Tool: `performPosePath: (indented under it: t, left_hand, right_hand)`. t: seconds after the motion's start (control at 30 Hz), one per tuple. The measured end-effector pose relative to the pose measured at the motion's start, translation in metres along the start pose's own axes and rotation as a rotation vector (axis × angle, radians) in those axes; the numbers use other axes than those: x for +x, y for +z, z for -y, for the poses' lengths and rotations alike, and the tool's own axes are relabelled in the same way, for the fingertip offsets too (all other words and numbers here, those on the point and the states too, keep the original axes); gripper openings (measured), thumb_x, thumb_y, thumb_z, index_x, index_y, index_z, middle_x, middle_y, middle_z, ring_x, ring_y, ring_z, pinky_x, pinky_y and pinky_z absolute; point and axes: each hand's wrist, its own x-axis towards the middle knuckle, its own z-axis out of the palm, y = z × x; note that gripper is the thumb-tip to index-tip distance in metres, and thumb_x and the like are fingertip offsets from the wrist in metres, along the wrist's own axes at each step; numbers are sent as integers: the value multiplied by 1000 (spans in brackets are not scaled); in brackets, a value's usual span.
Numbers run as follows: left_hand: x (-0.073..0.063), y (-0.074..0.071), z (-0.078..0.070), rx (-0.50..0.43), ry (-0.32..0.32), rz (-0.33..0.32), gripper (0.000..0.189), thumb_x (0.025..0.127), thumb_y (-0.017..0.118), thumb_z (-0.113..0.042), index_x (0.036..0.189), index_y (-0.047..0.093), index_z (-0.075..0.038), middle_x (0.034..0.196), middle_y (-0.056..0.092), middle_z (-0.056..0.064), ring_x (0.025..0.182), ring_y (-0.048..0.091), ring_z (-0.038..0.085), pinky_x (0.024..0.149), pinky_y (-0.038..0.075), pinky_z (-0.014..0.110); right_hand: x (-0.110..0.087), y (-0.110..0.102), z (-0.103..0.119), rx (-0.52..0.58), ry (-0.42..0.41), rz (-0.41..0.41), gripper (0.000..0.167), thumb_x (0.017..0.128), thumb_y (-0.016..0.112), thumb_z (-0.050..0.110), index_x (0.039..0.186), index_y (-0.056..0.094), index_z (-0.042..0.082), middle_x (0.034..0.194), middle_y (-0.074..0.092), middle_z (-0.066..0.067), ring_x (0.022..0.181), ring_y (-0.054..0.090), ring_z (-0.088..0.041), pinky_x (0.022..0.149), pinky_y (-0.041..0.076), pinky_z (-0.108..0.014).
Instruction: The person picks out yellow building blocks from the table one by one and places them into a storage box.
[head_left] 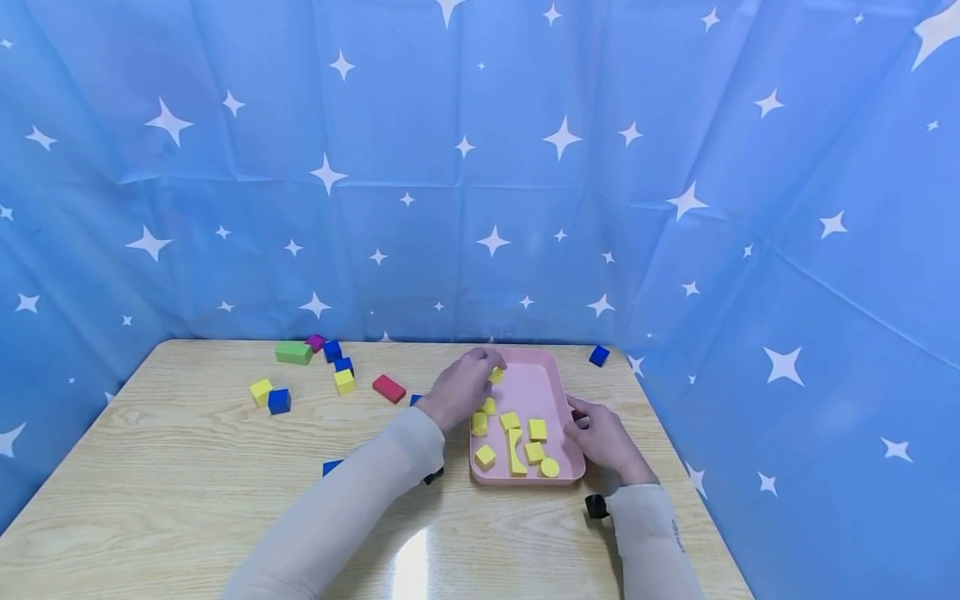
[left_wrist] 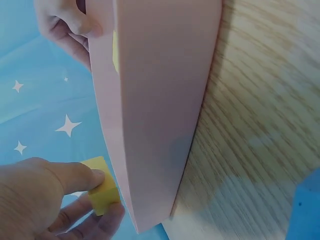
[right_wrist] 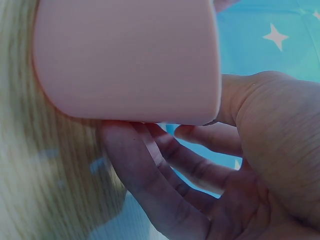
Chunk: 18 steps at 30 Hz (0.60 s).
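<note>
A pink tray (head_left: 534,379) lies on the table, with several yellow blocks in its near half, among them a round one (head_left: 549,467) and an arch-shaped one (head_left: 516,454). At the tray's far left end, my left hand (head_left: 459,390) pinches a yellow block (left_wrist: 104,192) between thumb and fingers, just above the rim. My right hand (head_left: 609,440) grips the right side of the tray, its fingers against the outer wall and its thumb at the rim. In the right wrist view the tray's outer wall (right_wrist: 125,65) hides the blocks inside.
Left of the tray lie a red block (head_left: 389,388), a green block (head_left: 293,353), a purple block (head_left: 316,342) and several blue and yellow ones. One blue block (head_left: 598,356) sits near the far right table corner. A starred blue curtain (head_left: 480,200) hangs behind the table.
</note>
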Motion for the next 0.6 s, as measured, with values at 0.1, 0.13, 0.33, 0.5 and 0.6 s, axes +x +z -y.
performPosePath:
  t: [0.1, 0.13, 0.33, 0.5, 0.6]
  left_hand:
    - [0, -1, 1, 38, 3, 4, 39, 112, 77, -6, 151, 72, -11, 159, 69, 14, 147, 70, 31, 120, 65, 43]
    - [-1, -1, 2, 48, 1, 7, 39, 112, 77, -7, 151, 72, -10, 158, 70, 14, 146, 70, 31, 119, 65, 43]
    - [-6, -7, 8, 45, -36, 9, 41, 112, 79, -11, 152, 72, -10, 155, 71, 15, 141, 72, 30, 118, 66, 45]
    - [-11, -12, 15, 55, -51, -11, 40, 112, 79, -12, 151, 72, -13, 144, 74, 14, 126, 75, 27, 110, 70, 43]
    - [-15, -14, 20, 57, -68, -24, 40, 112, 80, -14, 151, 72, -15, 138, 74, 13, 117, 75, 25, 105, 71, 42]
  right_hand:
    - [0, 1, 0, -2, 4, 1, 66, 113, 66, 15, 177, 49, 8, 145, 73, -23, 113, 72, -28, 99, 71, -43]
    - [1, 1, 1, -1, 4, 2, 66, 113, 66, 15, 177, 49, 8, 145, 73, -23, 114, 72, -28, 99, 71, -43]
    - [1, 1, 1, -3, 1, 3, 66, 113, 65, 14, 177, 49, 8, 146, 72, -23, 115, 73, -28, 99, 71, -43]
    - [1, 0, 0, -8, 2, 4, 67, 112, 65, 14, 176, 49, 8, 146, 72, -23, 115, 73, -28, 99, 71, -43]
    - [2, 0, 0, -11, 2, 4, 67, 112, 66, 14, 176, 49, 8, 148, 72, -24, 116, 73, -28, 100, 71, -45]
